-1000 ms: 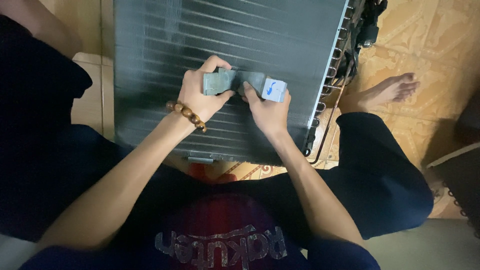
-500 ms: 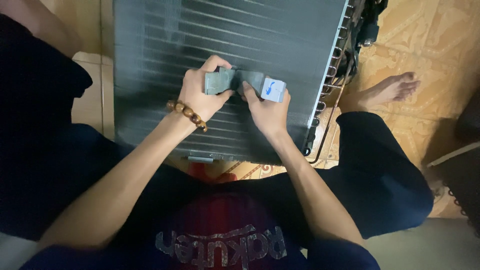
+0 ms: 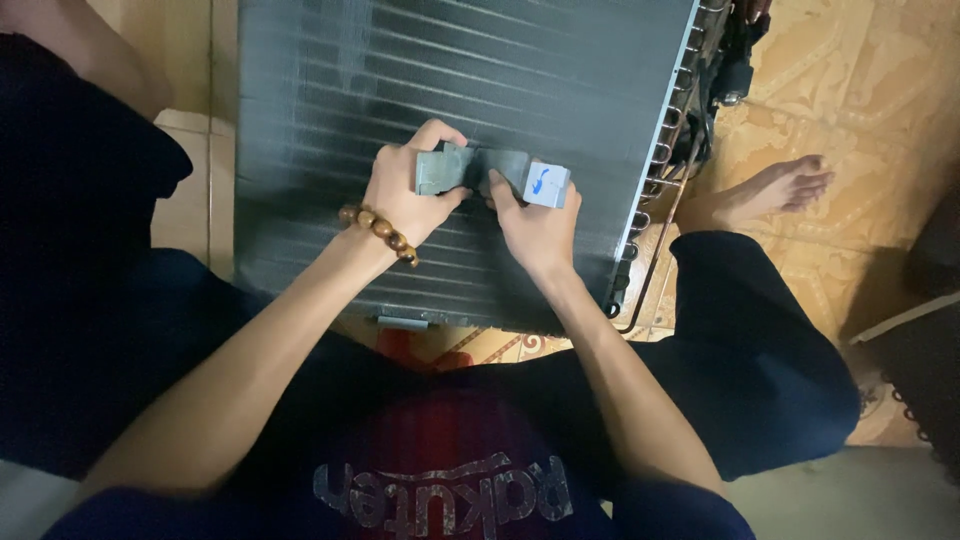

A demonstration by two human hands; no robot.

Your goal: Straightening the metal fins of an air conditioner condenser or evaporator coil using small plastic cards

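A large grey finned coil panel (image 3: 460, 90) lies flat on the floor between my knees. Both hands press a grey comb-like tool (image 3: 490, 170) with a pale blue end onto its fins. My left hand (image 3: 405, 195), with a brown bead bracelet at the wrist, grips the tool's left end. My right hand (image 3: 535, 225) holds the right end, thumb on top near the blue block.
Copper tube bends and black wiring (image 3: 700, 110) run along the panel's right edge. My bare foot (image 3: 775, 190) rests on the patterned tile floor at the right. A dark object (image 3: 925, 360) sits at the far right edge.
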